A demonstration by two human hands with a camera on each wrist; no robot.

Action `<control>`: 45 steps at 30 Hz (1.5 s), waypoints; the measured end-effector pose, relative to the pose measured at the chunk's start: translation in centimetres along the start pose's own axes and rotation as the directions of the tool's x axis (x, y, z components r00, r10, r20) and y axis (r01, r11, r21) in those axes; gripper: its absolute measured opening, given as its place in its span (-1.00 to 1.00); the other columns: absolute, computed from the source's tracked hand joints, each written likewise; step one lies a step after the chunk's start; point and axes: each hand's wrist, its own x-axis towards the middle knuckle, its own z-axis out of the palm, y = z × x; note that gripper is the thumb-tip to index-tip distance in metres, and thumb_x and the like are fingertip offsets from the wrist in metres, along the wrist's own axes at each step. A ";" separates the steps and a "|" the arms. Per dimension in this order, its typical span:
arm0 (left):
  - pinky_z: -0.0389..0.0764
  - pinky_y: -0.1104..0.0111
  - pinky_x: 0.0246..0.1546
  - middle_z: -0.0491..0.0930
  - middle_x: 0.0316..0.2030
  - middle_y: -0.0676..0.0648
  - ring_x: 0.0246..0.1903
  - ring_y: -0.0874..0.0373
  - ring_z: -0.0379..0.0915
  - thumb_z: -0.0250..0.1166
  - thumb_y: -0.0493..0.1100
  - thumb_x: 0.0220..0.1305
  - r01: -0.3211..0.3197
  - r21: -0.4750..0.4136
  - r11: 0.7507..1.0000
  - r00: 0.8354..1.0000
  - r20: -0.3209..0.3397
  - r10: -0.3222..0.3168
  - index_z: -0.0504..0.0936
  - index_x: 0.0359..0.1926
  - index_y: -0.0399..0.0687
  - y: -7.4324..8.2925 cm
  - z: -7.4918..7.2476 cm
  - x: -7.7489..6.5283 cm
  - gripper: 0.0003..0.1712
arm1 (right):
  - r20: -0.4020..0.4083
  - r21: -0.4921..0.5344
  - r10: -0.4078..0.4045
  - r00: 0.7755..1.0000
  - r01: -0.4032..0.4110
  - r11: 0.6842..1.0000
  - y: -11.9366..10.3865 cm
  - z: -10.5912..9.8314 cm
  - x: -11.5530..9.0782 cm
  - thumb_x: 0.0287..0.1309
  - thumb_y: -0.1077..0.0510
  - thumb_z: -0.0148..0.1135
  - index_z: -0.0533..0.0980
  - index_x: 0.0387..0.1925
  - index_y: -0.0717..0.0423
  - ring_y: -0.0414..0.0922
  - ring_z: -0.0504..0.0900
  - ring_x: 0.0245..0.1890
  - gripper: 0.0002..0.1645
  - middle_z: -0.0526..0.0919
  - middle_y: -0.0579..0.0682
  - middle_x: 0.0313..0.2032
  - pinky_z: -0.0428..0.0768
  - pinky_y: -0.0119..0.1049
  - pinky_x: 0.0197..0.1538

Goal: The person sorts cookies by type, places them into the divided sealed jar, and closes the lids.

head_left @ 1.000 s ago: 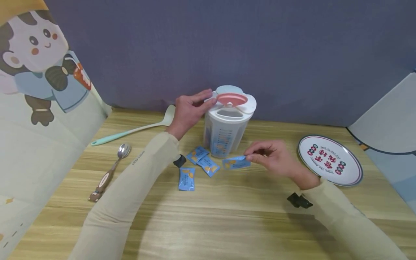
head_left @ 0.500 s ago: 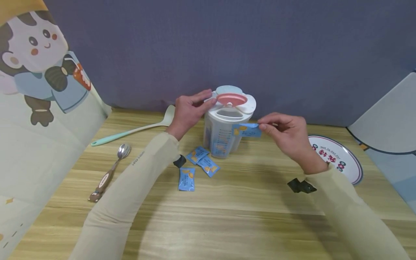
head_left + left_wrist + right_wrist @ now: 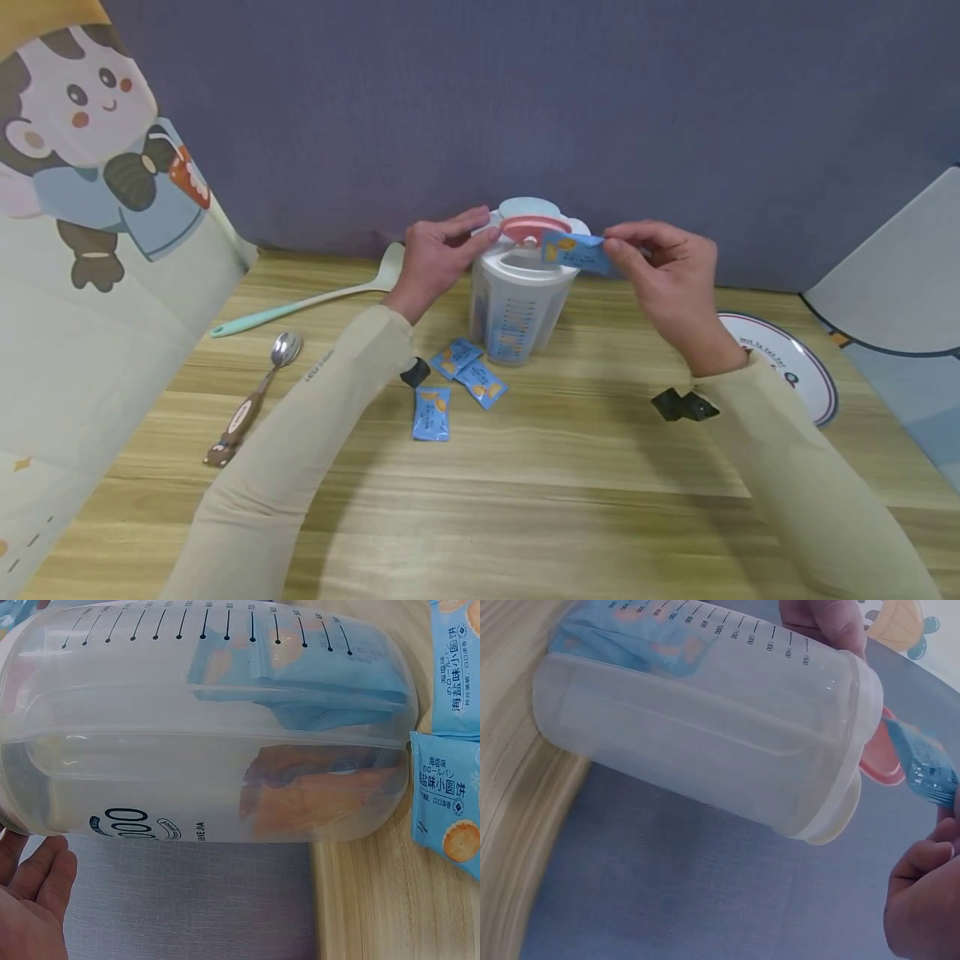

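Note:
A clear storage container (image 3: 551,308) with measuring marks stands upright on the table under a white lid; its pink flap (image 3: 532,227) is raised behind an uncovered opening. My left hand (image 3: 431,262) rests against the lid's left edge, fingers fairly straight. Between thumb and fingers my right hand (image 3: 675,292) pinches one end of a blue biscuit packet (image 3: 576,252), which overlaps the lid beside the opening in the head view. Blue packets (image 3: 330,671) and an orange packet (image 3: 322,795) show through the container wall. Several more blue biscuit packets (image 3: 431,414) lie in front of it.
Left on the wood-grain table (image 3: 487,500) lie a pale green-handled ladle (image 3: 300,302) and a spoon (image 3: 258,396) with a brown handle. A decorated plate (image 3: 806,375) sits at right, partly behind the right arm. A grey-blue panel (image 3: 525,108) rises behind the container.
My right hand has lifted the biscuit packet from the table in front of the container up to the lid's height. The left hand has stayed at the lid.

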 end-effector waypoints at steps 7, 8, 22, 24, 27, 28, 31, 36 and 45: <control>0.56 0.46 -0.11 0.62 -0.05 0.01 -0.05 0.33 0.53 0.45 -0.04 0.08 0.009 -0.003 1.000 1.000 0.007 -0.009 0.68 -0.09 -0.13 -0.2 0.0 0.1 -0.61 | 0.022 0.014 0.036 0.999 -0.036 0.999 0.3 0.7 0.6 0.08 0.46 0.26 0.61 -0.29 0.46 -0.19 0.43 -0.53 -0.87 0.67 0.11 -0.40 0.28 -0.50 -0.58; 0.56 0.47 -0.11 0.62 -0.04 0.02 -0.05 0.33 0.53 0.45 -0.04 0.08 0.013 -0.003 1.000 1.000 0.009 -0.013 0.68 -0.09 -0.12 -0.2 0.0 0.1 -0.61 | 0.024 0.003 0.039 0.999 -0.039 0.999 0.3 0.7 0.6 0.08 0.46 0.27 0.61 -0.29 0.46 -0.19 0.44 -0.52 -0.87 0.67 0.11 -0.40 0.29 -0.50 -0.58; 0.57 0.47 -0.13 0.62 -0.04 0.00 -0.06 0.30 0.54 0.46 -0.07 0.06 -0.001 0.018 1.000 1.000 -0.003 0.001 0.69 -0.09 -0.10 -0.3 -0.1 0.3 -0.63 | 0.075 -0.116 0.016 0.997 -0.008 0.993 0.3 1.6 1.9 0.07 0.39 0.32 0.64 -0.27 0.40 -0.14 0.49 -0.47 -0.85 0.68 0.08 -0.36 0.41 -0.47 -0.52; 0.56 0.48 -0.13 0.61 -0.03 -0.01 -0.05 0.29 0.54 0.46 -0.10 0.07 0.000 0.016 1.000 1.000 -0.005 0.000 0.68 -0.09 -0.12 -0.3 0.0 0.3 -0.63 | 0.081 -0.096 0.005 0.997 0.003 0.995 0.3 1.8 2.0 0.05 0.41 0.33 0.64 -0.28 0.39 -0.15 0.49 -0.48 -0.86 0.68 0.10 -0.37 0.41 -0.48 -0.53; 0.56 0.46 -0.12 0.61 -0.03 -0.07 -0.04 0.25 0.54 0.44 -0.17 0.10 0.010 0.015 1.000 1.000 -0.002 -0.010 0.67 -0.09 -0.20 0.4 0.0 0.1 -0.65 | 0.091 -0.100 -0.003 0.996 0.012 0.995 0.2 2.0 2.2 0.05 0.39 0.33 0.66 -0.29 0.37 -0.16 0.47 -0.49 -0.87 0.68 0.11 -0.38 0.38 -0.48 -0.56; 0.56 0.46 -0.11 0.60 -0.03 -0.08 -0.03 0.24 0.54 0.43 -0.19 0.11 0.016 0.011 1.000 1.000 0.000 -0.016 0.66 -0.08 -0.23 0.9 0.0 -0.1 -0.66 | 0.095 -0.107 -0.003 0.995 0.014 0.994 0.2 2.1 2.2 0.06 0.37 0.34 0.66 -0.29 0.36 -0.16 0.46 -0.50 -0.87 0.67 0.11 -0.38 0.37 -0.47 -0.58; 0.56 0.44 -0.09 0.60 -0.03 -0.14 -0.02 0.21 0.54 0.40 -0.25 0.13 0.030 0.016 0.999 1.000 0.006 -0.030 0.64 -0.08 -0.31 2.6 -0.2 -0.6 -0.67 | 0.105 -0.125 -0.012 0.994 0.025 0.992 0.2 2.2 2.2 0.07 0.37 0.33 0.67 -0.30 0.33 -0.16 0.41 -0.55 -0.88 0.67 0.04 -0.41 0.31 -0.46 -0.62; 0.56 0.44 -0.10 0.59 -0.03 -0.18 -0.02 0.16 0.54 0.40 -0.25 0.13 0.024 0.044 0.999 1.000 0.006 -0.024 0.64 -0.08 -0.34 3.5 -0.2 -1.0 -0.66 | 0.115 -0.150 -0.048 0.992 0.065 0.987 0.3 2.5 2.3 0.05 0.38 0.35 0.68 -0.32 0.29 -0.19 0.32 -0.65 -0.89 0.65 -0.09 -0.46 0.22 -0.45 -0.67; 0.56 0.46 -0.10 0.62 -0.04 -0.02 -0.04 0.30 0.54 0.46 -0.12 0.07 0.024 -0.019 1.000 1.000 -0.005 -0.024 0.69 -0.09 -0.15 -0.2 0.0 0.2 -0.64 | 0.114 -0.131 -0.068 0.991 0.083 0.988 0.3 2.8 2.4 0.03 0.41 0.34 0.66 -0.36 0.34 -0.22 0.29 -0.69 -0.92 0.66 -0.10 -0.48 0.19 -0.46 -0.70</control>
